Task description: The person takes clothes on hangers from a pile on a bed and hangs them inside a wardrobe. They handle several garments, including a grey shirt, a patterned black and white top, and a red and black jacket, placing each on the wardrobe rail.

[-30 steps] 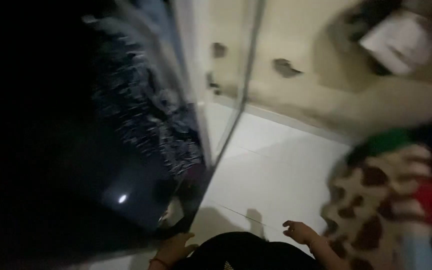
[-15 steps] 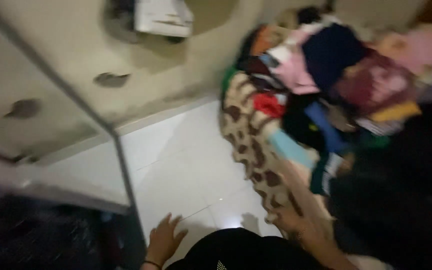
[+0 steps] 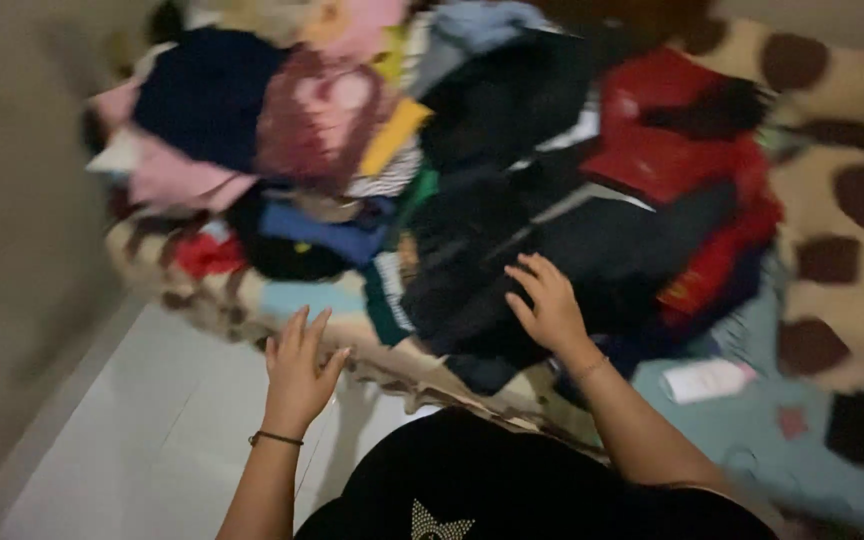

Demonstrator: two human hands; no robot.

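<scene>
The dark garment [image 3: 592, 250] lies on top of a big heap of clothes [image 3: 352, 150], in the middle of the heap and near its front edge. The heap rests on a spotted blanket [image 3: 852, 200] that hangs down to the white tiled floor [image 3: 132, 430].

I judge that the heap is loose and piled high, so pulling the dark garment out could drag its neighbours with it: the red garment [image 3: 672, 140] touching its right side, or the blue garment [image 3: 322, 235] and the pink garment [image 3: 172, 175] further left, could slide over the edge onto the floor. The picture is dim and blurred, so one dark piece may easily be mistaken for another. A small white packet [image 3: 707, 380] lies on the light blue sheet [image 3: 752, 430] just beside the heap and could be pushed away.

The right hand [image 3: 550, 305] lies flat on the dark garment, palm down, fingers spread; its grip is not closed on anything. The left hand [image 3: 300, 365] hovers over the lower edge of the blanket, fingers apart and pointing up, holding nothing; whether it touches the cloth I cannot tell. A thin bracelet [image 3: 274, 438] is on the left wrist.
</scene>
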